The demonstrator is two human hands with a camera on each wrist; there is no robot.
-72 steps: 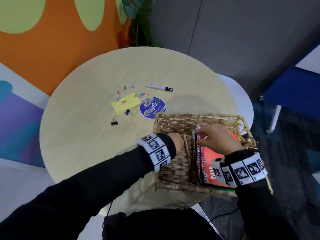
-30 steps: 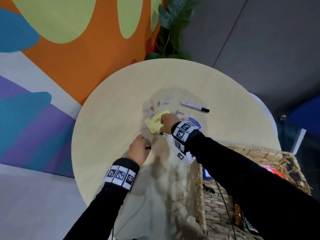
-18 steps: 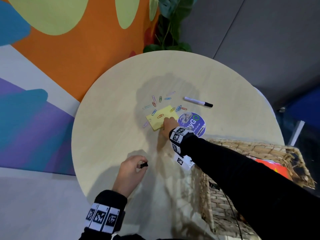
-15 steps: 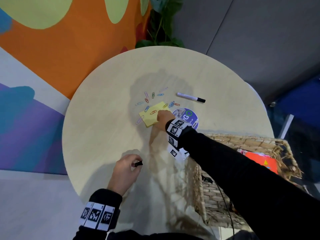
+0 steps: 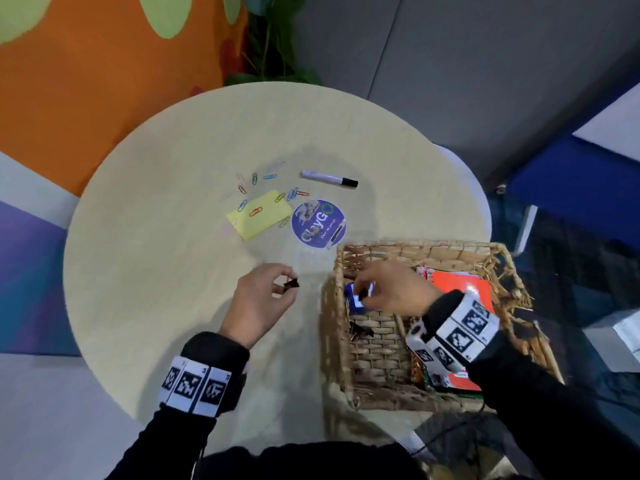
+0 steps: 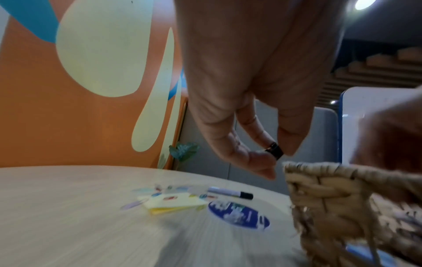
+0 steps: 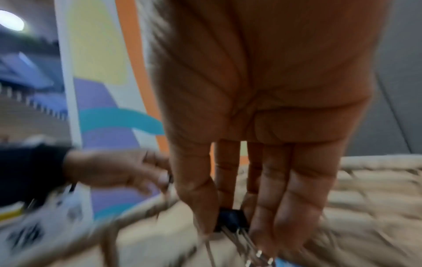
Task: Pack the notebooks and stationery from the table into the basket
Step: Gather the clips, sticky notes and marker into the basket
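My left hand (image 5: 288, 283) pinches a small black binder clip (image 5: 292, 284) above the table, just left of the wicker basket (image 5: 415, 249); the left wrist view shows that clip (image 6: 275, 152) between thumb and fingers. Over the basket's left compartment, my right hand (image 5: 363, 294) pinches another black binder clip (image 7: 231, 221). An orange notebook (image 5: 464, 289) stands in the basket's right side. One more clip (image 5: 360, 330) lies on the basket floor. On the table lie a yellow sticky-note pad (image 5: 259, 214), several coloured paper clips (image 5: 254, 178), a white marker (image 5: 329, 179) and a round blue sticker (image 5: 318, 223).
The round table (image 5: 156, 271) has its near edge under my forearms, and the basket overhangs its right side. A potted plant (image 5: 273, 46) stands behind the table by the orange wall. Blue furniture (image 5: 571, 188) is to the right.
My right hand has left the sticky notes and moved back over the basket with a binder clip. My left hand has carried its clip right, toward the basket.
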